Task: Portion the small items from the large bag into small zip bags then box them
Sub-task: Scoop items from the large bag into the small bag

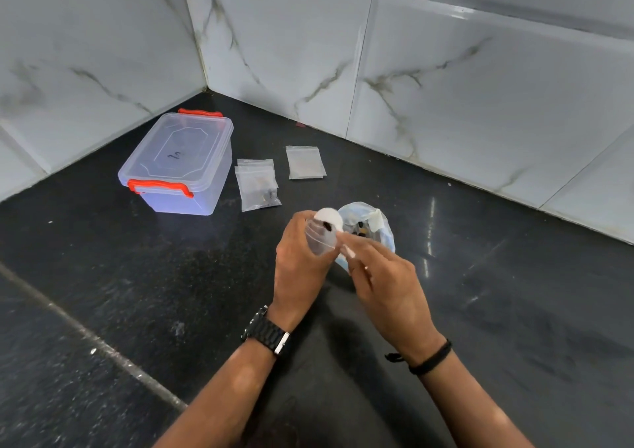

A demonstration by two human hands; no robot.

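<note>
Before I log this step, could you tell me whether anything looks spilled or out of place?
Nothing stands out: the box sits closed, the small bags lie flat, nothing spilled beside the large bag.

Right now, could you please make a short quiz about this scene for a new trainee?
1. True or false: the lid of the plastic box is off.
2. Which hand grips the small zip bag that is being filled? A) left hand B) right hand C) neither
3. Fill the gap: the large bag stands on the dark counter just ____ the hands.

Key
1. False: the lid sits on the box, with its red handles on both ends.
2. A. The right hand pinches at the bag's open mouth.
3. Behind. Farther back lie a pile of filled bags and a stack of empty bags.
</note>
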